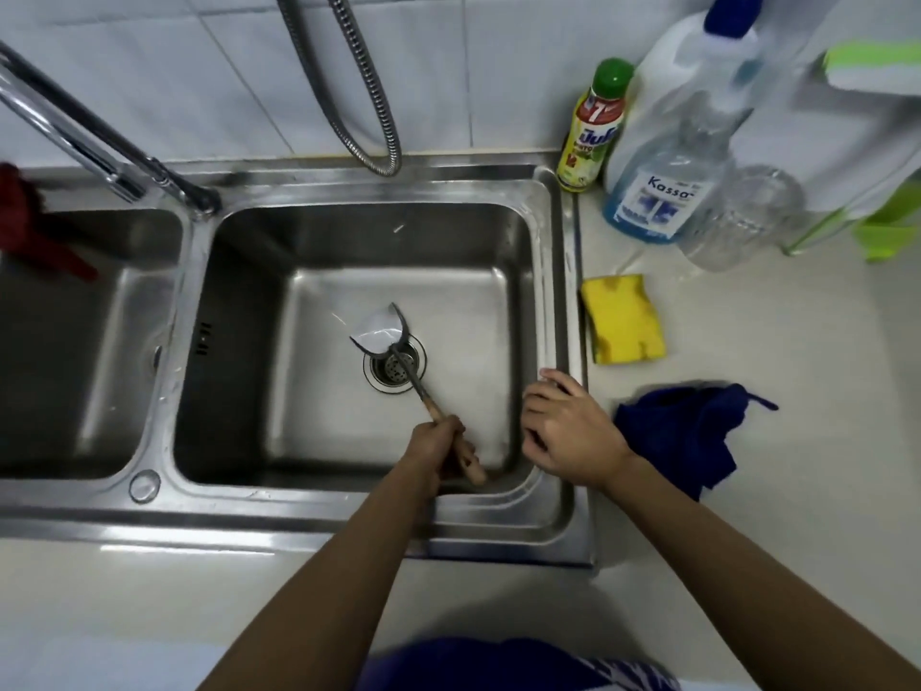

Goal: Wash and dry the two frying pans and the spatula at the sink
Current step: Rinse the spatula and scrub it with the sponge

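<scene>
My left hand (438,448) grips the wooden handle of the metal spatula (381,331), whose shiny blade hangs over the drain (393,374) of the right sink basin (349,241). My right hand (568,431) holds nothing; its fingers rest spread on the basin's right rim. A yellow sponge (623,319) lies on the counter just right of the sink. A dark blue cloth (692,431) is bunched on the counter beside my right wrist. No frying pan is in view.
The faucet (99,152) reaches from the upper left, and a metal hose (364,92) hangs behind the basin. A green-capped dish soap bottle (593,127), a blue liquid bottle (663,192) and an empty clear bottle (742,216) stand at the back right. A red cloth (30,226) lies by the left basin.
</scene>
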Available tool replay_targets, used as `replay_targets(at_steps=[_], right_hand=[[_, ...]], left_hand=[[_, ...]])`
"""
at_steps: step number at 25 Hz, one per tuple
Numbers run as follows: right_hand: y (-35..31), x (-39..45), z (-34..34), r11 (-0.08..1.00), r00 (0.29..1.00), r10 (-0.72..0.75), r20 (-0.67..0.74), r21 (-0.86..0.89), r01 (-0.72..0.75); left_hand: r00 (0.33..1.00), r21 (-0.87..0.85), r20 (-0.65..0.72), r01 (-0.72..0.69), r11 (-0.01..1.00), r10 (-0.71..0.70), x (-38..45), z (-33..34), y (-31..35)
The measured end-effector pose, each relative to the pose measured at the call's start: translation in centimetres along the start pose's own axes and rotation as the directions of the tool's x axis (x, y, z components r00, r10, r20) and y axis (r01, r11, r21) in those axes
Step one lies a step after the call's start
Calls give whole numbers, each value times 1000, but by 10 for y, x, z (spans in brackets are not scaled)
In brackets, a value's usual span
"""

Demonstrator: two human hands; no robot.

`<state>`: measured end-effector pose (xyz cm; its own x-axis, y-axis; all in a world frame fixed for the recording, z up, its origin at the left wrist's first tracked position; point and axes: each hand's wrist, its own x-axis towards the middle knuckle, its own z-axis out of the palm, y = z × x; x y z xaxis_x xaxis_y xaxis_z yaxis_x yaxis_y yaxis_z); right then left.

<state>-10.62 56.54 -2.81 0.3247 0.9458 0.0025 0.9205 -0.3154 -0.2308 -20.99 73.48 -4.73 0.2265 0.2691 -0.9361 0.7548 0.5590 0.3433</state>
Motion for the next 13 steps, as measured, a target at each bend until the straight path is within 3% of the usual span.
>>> replay_targets(at_steps=[5,9,11,13], right_hand=[[-6,-2,4,995,998,41,45,-95,-36],[-40,2,11,980,977,196,81,-48,-193],[-62,15,16,968,961,251,116,-20,-251],[-78,47,16,950,943,292,158,62,-305]], left_hand=[[991,33,-109,-80,996,83,-30,-48,10],[976,109,-148,-143,984,158,-45,-95,7],[960,219,-164,-188,958,226,-49,-125,3],[916,473,-166,-251,845,365,-56,-164,-4]])
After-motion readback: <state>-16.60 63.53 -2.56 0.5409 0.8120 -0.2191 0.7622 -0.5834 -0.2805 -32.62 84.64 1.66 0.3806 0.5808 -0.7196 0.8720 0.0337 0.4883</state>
